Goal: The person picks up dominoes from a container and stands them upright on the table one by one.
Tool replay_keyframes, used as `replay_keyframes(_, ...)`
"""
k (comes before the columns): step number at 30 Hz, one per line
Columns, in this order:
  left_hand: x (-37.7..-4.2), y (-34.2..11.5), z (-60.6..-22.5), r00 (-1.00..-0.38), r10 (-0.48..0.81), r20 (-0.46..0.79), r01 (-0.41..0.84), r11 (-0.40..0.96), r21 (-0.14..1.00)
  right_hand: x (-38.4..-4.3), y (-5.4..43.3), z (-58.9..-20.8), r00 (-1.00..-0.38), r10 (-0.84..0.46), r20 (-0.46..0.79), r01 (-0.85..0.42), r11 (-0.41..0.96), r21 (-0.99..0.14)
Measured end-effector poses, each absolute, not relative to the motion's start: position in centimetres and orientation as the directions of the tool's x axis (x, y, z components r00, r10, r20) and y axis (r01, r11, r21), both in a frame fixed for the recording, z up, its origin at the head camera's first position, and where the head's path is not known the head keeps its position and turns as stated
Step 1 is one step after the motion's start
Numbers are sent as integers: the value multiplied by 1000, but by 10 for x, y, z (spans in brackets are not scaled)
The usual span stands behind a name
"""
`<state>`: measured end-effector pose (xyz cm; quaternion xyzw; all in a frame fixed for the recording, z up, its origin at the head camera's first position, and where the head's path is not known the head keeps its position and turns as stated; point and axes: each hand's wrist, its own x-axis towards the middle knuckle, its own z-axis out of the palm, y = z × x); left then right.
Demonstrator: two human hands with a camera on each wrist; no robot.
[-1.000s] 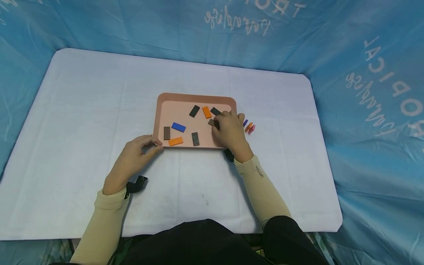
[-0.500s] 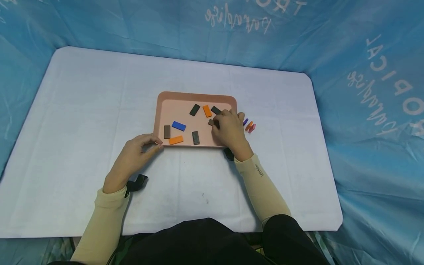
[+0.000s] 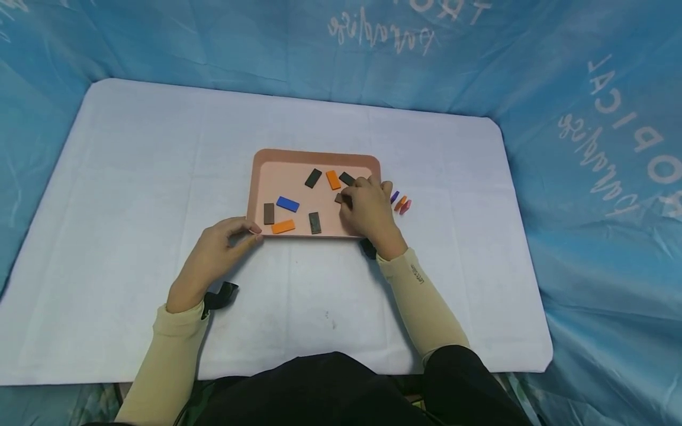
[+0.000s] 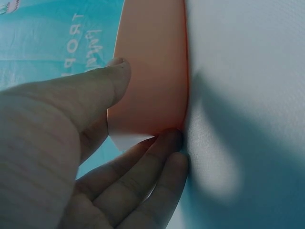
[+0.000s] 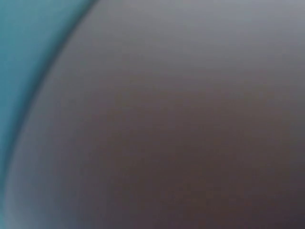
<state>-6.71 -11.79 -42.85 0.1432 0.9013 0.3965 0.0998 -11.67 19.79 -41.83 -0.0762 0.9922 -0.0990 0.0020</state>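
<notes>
A shallow pink tray (image 3: pixel 298 155) lies on the white table with several flat, domino-like blocks in it. My left hand (image 3: pixel 218 248) holds its near left corner; in the left wrist view the thumb (image 4: pixel 119 78) overlaps the tray wall (image 4: pixel 152 67) and the fingertips are at the corner. Inside the tray's right side, my right hand (image 3: pixel 371 210) has its fingers curled down over a dark brown block (image 3: pixel 338 197), mostly hidden under them. Nearby lie a black block (image 3: pixel 347 178), an orange block (image 3: pixel 333 180) and another black block (image 3: pixel 313 178). The right wrist view is a blur.
Further left in the tray are a blue block (image 3: pixel 288 204), a brown block (image 3: pixel 269 213), an orange block (image 3: pixel 283 226) and a dark grey block (image 3: pixel 315 223). Outside its right edge, purple, orange and red pieces (image 3: pixel 405 207) lie on the table. Blue printed cloth (image 3: pixel 240 47) surrounds the table.
The dark brown block under the right fingers shows slightly less now. Both hands, the tray and the other blocks keep their places.
</notes>
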Motion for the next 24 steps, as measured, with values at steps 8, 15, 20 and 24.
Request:
replay_keyframes(8,-61,-116,-432,-934,349,-77,182,650,738,-108,201,-424,-987,-157,33,-161,961,-224)
replay_keyframes(15,-63,-118,-429,-938,340,-66,183,648,740,-111,202,-424,-973,-204,107,-224,948,-227)
replay_keyframes(20,-65,-117,-428,-940,337,-57,189,650,736,-114,201,-423,-970,-214,120,-235,950,-206)
replay_keyframes(24,-67,-117,-427,-942,332,-54,188,654,732,-116,202,-419,-967,-217,136,-241,949,-201)
